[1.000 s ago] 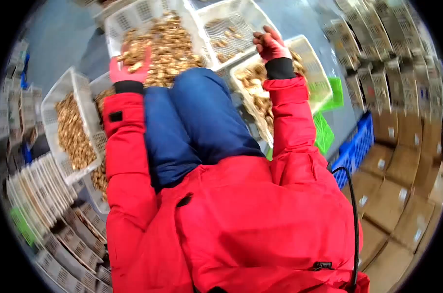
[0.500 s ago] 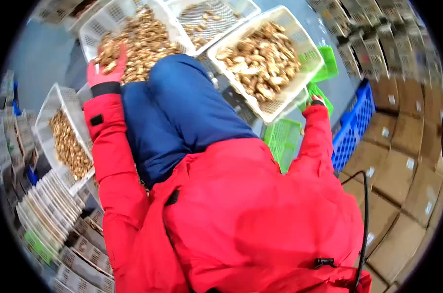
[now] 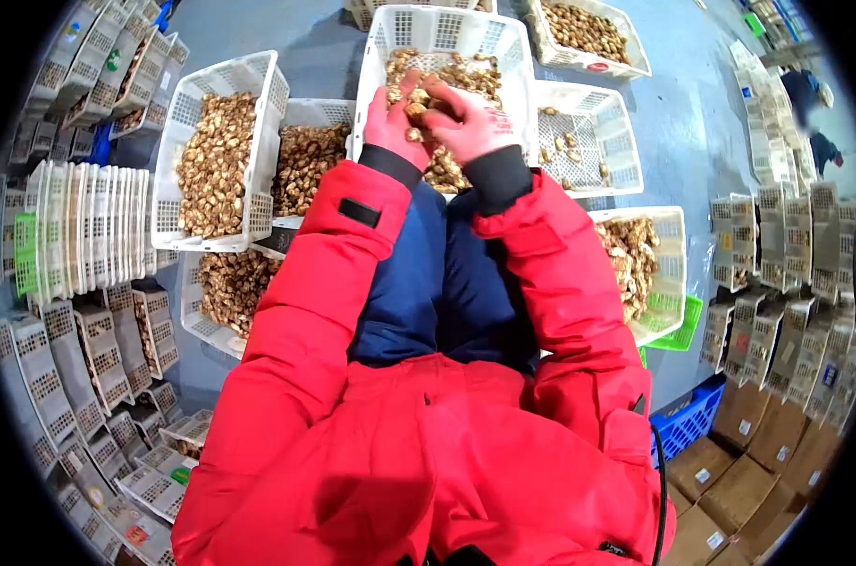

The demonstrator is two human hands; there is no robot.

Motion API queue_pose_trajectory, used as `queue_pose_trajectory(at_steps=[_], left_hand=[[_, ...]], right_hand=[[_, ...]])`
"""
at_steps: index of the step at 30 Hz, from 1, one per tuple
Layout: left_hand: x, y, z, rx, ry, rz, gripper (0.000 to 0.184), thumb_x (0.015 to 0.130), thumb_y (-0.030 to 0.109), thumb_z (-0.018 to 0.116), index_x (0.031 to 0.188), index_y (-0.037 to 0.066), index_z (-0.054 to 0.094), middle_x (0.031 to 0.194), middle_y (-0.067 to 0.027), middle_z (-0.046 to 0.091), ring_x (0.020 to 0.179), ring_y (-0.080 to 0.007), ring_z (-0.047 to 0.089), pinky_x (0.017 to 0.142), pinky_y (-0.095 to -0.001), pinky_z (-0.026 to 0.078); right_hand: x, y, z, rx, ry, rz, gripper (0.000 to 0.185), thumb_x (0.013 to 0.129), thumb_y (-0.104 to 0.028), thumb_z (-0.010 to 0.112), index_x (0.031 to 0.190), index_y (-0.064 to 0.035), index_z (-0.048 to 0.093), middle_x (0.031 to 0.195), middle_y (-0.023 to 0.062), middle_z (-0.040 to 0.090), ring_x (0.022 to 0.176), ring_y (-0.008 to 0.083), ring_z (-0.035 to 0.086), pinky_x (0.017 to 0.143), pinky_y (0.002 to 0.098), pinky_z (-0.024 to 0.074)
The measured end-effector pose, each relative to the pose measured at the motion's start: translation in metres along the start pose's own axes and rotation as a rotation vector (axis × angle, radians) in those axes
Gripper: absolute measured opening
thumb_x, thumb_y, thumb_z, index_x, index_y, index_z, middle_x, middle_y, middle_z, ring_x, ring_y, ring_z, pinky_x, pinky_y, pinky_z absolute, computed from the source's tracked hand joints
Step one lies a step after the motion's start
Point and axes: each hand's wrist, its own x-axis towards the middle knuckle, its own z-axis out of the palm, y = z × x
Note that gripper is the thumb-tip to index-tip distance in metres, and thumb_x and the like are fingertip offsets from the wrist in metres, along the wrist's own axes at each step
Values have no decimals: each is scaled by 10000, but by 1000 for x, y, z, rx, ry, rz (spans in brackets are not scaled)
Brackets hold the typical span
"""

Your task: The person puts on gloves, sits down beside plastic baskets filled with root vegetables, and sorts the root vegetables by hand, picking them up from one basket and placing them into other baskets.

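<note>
Both my hands, in pink-red gloves, are close together over a white plastic crate in front of my knees. The crate holds loose brown-and-cream pieces that look like mushrooms. My left hand is curled around a few of these mushrooms, palm partly turned up. Fingers bent, my right hand meets it from the right and pinches at a mushroom between the two hands. Fingers and glove hide part of what each hand holds.
A fuller crate stands at the left, with darker heaps beside and below it. On the right are a sparsely filled crate and one of larger pieces. Stacked crates, a blue basket and cardboard boxes line the sides.
My left hand was spread on the heap; it is now curled around mushrooms. My right hand has come from the green baskets at right to meet it. The view has swung round and upward.
</note>
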Motion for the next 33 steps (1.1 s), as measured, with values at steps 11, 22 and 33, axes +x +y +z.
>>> queue_pose_trajectory(at_steps=[11,22,33], left_hand=[[23,-4,-24,-272,-110,7,476,908,424,271,1221,130,476,1192,-101,505,1075,-263,483,905,-441,373],[14,1,-11,-341,45,-8,388,904,378,324,1107,100,503,1152,-105,515,1059,-282,475,933,-511,365],[12,5,-16,-398,24,6,357,897,339,355,1087,70,492,1133,-131,516,1049,-280,500,921,-504,389]], right_hand=[[22,31,10,985,86,164,438,788,-56,595,1202,11,471,826,53,614,709,163,591,648,251,472],[19,24,-31,1204,39,43,421,863,-69,533,1252,15,396,1081,198,549,972,253,565,845,307,475],[7,47,-29,1337,130,111,458,860,-64,537,1279,-10,361,1157,173,504,1024,256,525,883,329,454]])
